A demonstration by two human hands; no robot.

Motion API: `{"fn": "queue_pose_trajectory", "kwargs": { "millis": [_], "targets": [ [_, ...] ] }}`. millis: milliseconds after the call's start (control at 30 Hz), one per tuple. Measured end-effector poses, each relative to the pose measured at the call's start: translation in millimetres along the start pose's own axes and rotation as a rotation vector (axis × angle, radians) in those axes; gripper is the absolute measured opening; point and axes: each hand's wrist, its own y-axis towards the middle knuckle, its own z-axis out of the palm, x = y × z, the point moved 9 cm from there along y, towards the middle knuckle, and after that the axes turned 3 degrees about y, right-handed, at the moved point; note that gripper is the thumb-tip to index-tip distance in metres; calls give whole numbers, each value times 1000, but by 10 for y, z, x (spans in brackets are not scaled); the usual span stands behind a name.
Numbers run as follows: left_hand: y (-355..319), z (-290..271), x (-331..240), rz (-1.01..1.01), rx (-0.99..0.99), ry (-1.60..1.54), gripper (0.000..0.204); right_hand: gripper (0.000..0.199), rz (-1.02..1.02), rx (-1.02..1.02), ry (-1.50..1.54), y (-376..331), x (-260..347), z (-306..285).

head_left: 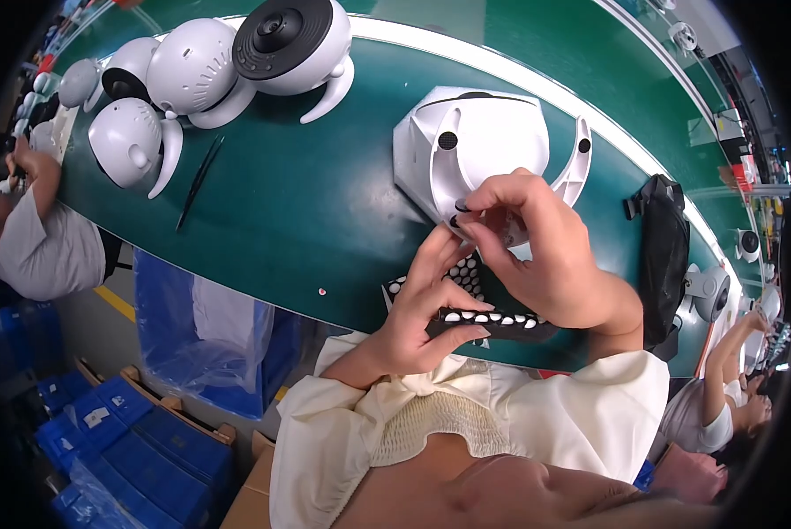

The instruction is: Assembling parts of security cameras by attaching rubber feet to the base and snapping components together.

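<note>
A white rounded device [499, 145] lies bottom up in a white foam cradle [406, 150], its curved legs pointing toward me. Round black pads sit on two of the legs. Between the thumb and index finger of my right hand [550, 251] is a small black round pad [462, 205], held at the near end of the device. My left hand [417, 309] grips a black strip of white-dotted pads [501, 321] between thumb and fingers, while its index finger reaches up near the device. Behind that hand lies another dotted sheet [468, 275], partly covered.
Several finished-looking white camera devices [193, 66] stand at the far left of the green table [316, 194]. Black tweezers [200, 183] lie near them. A black bag [663, 256] rests at right. Blue crates [135, 432] and a plastic-lined blue bin [201, 339] stand below left. Other people work on both sides.
</note>
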Motion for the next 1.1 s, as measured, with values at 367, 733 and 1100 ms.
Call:
{"fn": "queue_pose_trajectory", "kwargs": {
  "millis": [367, 733, 1100],
  "targets": [
    [5, 54, -49, 0, 52, 55, 19, 36, 243, -5, -209, 1, -115, -144],
    [87, 155, 103, -87, 73, -54, 22, 14, 29, 39, -128, -158, -160, -402],
    [60, 121, 138, -75, 5, -74, 25, 13, -32, 69, -130, -152, -161, -361]
  ]
}}
